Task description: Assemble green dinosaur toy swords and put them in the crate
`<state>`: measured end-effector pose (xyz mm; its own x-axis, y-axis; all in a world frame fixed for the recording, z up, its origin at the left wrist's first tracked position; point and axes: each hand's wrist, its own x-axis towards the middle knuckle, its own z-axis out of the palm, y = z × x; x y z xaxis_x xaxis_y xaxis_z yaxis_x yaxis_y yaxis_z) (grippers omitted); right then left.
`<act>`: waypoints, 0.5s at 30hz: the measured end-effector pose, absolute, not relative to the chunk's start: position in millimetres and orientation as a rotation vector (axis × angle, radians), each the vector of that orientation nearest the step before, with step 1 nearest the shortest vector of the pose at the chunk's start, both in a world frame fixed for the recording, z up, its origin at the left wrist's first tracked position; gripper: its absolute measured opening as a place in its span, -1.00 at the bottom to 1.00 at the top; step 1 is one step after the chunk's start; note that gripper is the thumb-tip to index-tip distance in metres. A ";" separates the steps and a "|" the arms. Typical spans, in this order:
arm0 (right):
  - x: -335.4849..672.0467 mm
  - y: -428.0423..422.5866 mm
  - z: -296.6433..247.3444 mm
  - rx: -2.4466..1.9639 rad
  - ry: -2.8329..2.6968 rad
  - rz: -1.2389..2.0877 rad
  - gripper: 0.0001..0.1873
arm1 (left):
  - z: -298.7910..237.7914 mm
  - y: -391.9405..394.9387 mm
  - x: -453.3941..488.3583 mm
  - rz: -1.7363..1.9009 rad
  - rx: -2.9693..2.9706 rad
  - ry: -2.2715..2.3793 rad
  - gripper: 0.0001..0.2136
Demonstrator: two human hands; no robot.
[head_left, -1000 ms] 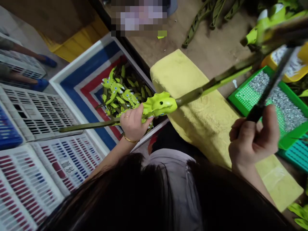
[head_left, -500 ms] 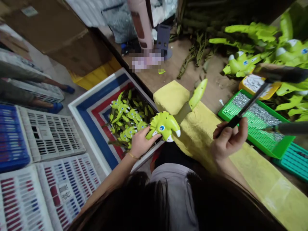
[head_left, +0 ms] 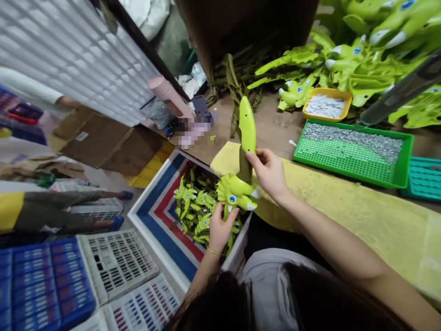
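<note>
A lime-green dinosaur-head grabber toy (head_left: 237, 192) with a long handle (head_left: 246, 128) stands nearly upright over the table's edge. My left hand (head_left: 220, 226) is closed under the dinosaur head, just above the box. My right hand (head_left: 269, 172) is closed on the handle's lower part, fingers wrapped round it. Below them a striped white, blue and red box (head_left: 161, 216) holds several more of the same green toys (head_left: 195, 207).
A yellow towel (head_left: 344, 207) covers the table edge. Behind it sit a green tray of screws (head_left: 351, 149), a yellow dish (head_left: 325, 103), a teal tray (head_left: 424, 178) and a pile of green toy parts (head_left: 358, 59). Slotted crates (head_left: 117, 262) lie on the floor at left, where another person's legs (head_left: 51, 216) show.
The view swung up and left. My right hand no longer holds the dark tool and has taken the toy's handle. The toy has turned upright; my left hand stays at its head.
</note>
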<state>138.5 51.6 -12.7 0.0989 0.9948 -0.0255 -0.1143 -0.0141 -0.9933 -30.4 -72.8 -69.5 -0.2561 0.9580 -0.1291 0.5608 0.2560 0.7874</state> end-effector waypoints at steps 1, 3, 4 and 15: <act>134.3 49.0 -7.7 -1.121 -0.943 1.251 -0.61 | -63.9 -69.9 -29.3 0.861 1.469 1.990 -0.64; 126.9 40.5 1.1 -1.017 -0.836 1.311 -0.64 | -46.1 -61.6 -26.9 1.021 1.687 2.134 -0.55; 123.3 34.7 5.2 -0.980 -0.817 1.340 -0.64 | -35.0 -56.5 -24.7 1.144 1.780 2.154 -0.50; 114.5 -1.7 7.9 -0.983 -1.420 0.629 -0.77 | -1.9 -14.1 15.1 1.672 1.303 1.286 -0.58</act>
<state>114.5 -1.7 7.9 0.0973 0.8525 0.5136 0.1926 0.4901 -0.8501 15.1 -14.1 -1.9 -0.2950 0.9021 0.3148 0.0728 -0.3073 0.9488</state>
